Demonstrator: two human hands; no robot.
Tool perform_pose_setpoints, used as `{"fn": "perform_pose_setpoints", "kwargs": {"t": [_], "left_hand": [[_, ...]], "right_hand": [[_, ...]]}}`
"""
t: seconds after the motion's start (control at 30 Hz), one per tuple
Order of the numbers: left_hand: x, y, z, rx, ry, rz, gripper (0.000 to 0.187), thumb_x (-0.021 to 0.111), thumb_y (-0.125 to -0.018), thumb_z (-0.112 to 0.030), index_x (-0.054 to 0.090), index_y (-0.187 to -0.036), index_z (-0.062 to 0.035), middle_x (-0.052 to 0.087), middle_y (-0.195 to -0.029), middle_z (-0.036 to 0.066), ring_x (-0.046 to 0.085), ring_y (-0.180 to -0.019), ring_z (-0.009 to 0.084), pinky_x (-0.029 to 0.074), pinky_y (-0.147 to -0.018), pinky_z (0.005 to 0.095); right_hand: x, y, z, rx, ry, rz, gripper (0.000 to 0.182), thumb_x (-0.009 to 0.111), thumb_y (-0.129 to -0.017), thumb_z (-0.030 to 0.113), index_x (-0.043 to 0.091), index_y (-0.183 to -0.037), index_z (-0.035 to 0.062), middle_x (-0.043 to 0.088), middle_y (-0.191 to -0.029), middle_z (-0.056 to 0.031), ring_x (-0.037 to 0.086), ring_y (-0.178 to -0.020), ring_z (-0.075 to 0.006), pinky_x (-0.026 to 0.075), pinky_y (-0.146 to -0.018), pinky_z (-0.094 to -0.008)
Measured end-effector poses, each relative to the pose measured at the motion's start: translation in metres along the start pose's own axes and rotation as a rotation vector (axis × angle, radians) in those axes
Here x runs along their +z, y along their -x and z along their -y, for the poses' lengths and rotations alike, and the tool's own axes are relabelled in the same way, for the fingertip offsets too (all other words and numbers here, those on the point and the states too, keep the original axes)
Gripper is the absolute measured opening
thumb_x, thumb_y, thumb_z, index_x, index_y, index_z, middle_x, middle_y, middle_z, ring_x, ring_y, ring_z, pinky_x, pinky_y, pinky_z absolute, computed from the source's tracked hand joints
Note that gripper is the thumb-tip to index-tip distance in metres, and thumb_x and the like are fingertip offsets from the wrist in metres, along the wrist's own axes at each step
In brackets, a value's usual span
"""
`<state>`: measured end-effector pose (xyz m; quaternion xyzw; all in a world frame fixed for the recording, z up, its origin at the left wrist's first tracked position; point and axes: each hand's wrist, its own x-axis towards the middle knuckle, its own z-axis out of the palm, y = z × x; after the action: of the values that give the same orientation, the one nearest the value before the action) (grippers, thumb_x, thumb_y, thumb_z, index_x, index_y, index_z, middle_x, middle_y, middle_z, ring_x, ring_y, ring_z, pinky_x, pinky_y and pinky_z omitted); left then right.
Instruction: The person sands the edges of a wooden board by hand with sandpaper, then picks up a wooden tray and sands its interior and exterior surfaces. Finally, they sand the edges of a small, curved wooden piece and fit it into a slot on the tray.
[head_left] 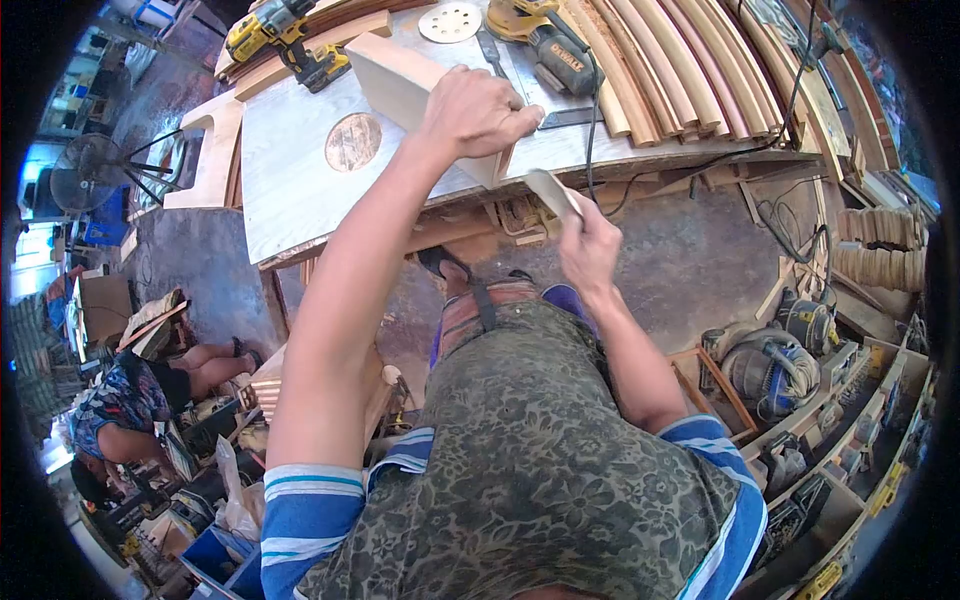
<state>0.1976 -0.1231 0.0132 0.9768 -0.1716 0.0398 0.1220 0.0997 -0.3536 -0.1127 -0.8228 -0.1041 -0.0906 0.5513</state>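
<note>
Left hand is gripping the wooden panel, fingers clenched over its upper edge, and is holding it tilted on its edge at the near edge of the workbench. Right hand is pinching a folded sheet of sandpaper, raised just below and to the right of the panel, close to the panel's lower corner; contact between paper and wood cannot be told. Panel is sitting between the two hands, left hand on top, right hand just beside it off the bench edge. On the bench top: a round inlaid medallion near the middle, a yellow cordless drill toward the far left corner, a sanding disc and a DeWalt sander along the far edge. Curved wooden slats are lying stacked across the right end. Another person is sitting on the floor left of the bench, well apart.
</note>
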Motion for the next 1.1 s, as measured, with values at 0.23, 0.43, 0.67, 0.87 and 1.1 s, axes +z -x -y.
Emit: {"fn": "perform_pose_setpoints", "kwargs": {"t": [0.23,0.43,0.67,0.87,1.1], "left_hand": [[0.008,-0.012,0.006,0.036,-0.020,0.008,0.062,0.047,-0.101,-0.058,0.081,-0.084,-0.0085,0.075,-0.085,0.014,0.070,-0.088,0.0372,0.055,-0.081,0.0476],[0.005,-0.019,0.003,-0.015,0.013,0.058,0.065,0.050,-0.100,-0.061,0.081,-0.087,-0.0057,0.074,-0.087,0.017,0.069,-0.089,0.0396,0.053,-0.082,0.0487],[0.002,-0.016,0.000,0.003,0.049,0.012,0.061,0.053,-0.098,-0.061,0.081,-0.089,-0.0073,0.074,-0.086,0.019,0.069,-0.089,0.0396,0.053,-0.080,0.0488],[0.008,-0.026,0.003,-0.050,0.007,0.025,0.066,0.048,-0.097,-0.067,0.084,-0.086,-0.0124,0.077,-0.087,0.017,0.073,-0.090,0.0375,0.056,-0.085,0.0483],[0.012,-0.035,0.003,-0.130,0.000,0.076,0.069,0.047,-0.096,-0.070,0.084,-0.086,-0.0120,0.077,-0.086,0.019,0.073,-0.090,0.0394,0.056,-0.086,0.0490]], "right_hand": [[-0.082,0.043,-0.016,0.398,0.021,-0.020,0.025,0.067,-0.100,0.015,0.074,-0.117,-0.0025,0.078,-0.096,-0.0115,0.069,-0.086,-0.0131,0.056,-0.076,-0.0320],[-0.060,0.039,-0.014,0.602,-0.299,0.108,0.023,0.075,-0.094,0.014,0.067,-0.109,-0.0030,0.073,-0.088,-0.0085,0.069,-0.083,-0.0141,0.055,-0.073,-0.0336],[-0.019,0.018,-0.009,0.289,-0.333,0.137,0.040,0.071,-0.087,0.008,0.065,-0.127,0.0013,0.074,-0.102,-0.0170,0.074,-0.091,-0.0266,0.058,-0.081,-0.0408],[0.011,-0.027,0.021,-0.144,-0.006,-0.021,0.017,0.073,-0.095,0.019,0.074,-0.100,0.0031,0.072,-0.092,-0.0170,0.070,-0.082,-0.0380,0.056,-0.073,-0.0443],[0.052,-0.057,0.021,-0.189,0.154,-0.147,0.029,0.077,-0.091,0.027,0.068,-0.079,0.0026,0.067,-0.074,-0.0187,0.067,-0.067,-0.0408,0.052,-0.062,-0.0475]]}}
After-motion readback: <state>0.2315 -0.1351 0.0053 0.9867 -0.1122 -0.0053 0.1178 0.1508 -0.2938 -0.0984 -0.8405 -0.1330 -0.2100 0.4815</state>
